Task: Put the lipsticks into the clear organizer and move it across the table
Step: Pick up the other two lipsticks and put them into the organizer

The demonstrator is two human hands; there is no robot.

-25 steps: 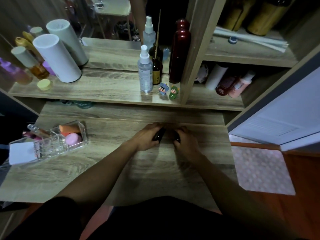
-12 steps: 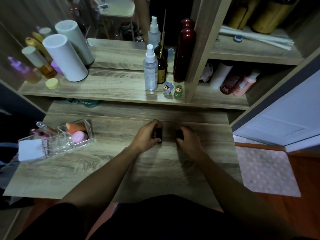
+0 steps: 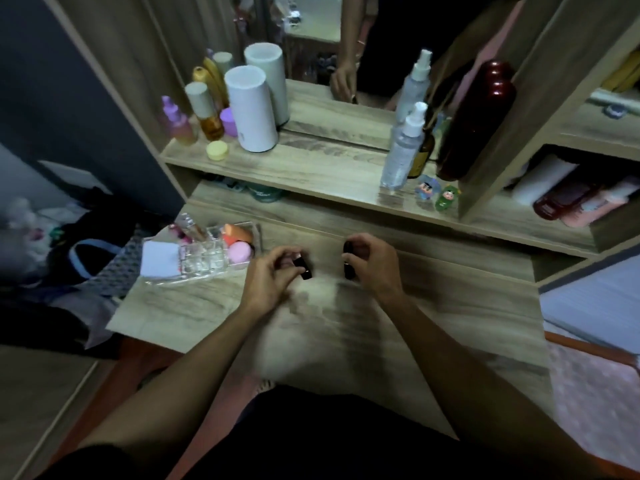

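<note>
Head view: the left hand's fingers (image 3: 289, 263) pinch one dark lipstick (image 3: 302, 268), and the right hand (image 3: 372, 263) curls closed around a second lipstick (image 3: 347, 263), both over the middle of the tabletop (image 3: 433, 306). One clear organizer (image 3: 202, 259) sits at the tabletop's left edge, holding two sponges, orange and pink, just beside the left hand (image 3: 273, 280).

You've got two hands: left hand (image 3: 273, 277), right hand (image 3: 375, 263). Two black lipsticks, left lipstick (image 3: 303, 268) and right lipstick (image 3: 348, 263), one each. One clear organizer (image 3: 204, 261). Two figurines: blue figurine (image 3: 426, 191), green figurine (image 3: 447, 199). One dark red bottle (image 3: 476, 119).
</note>
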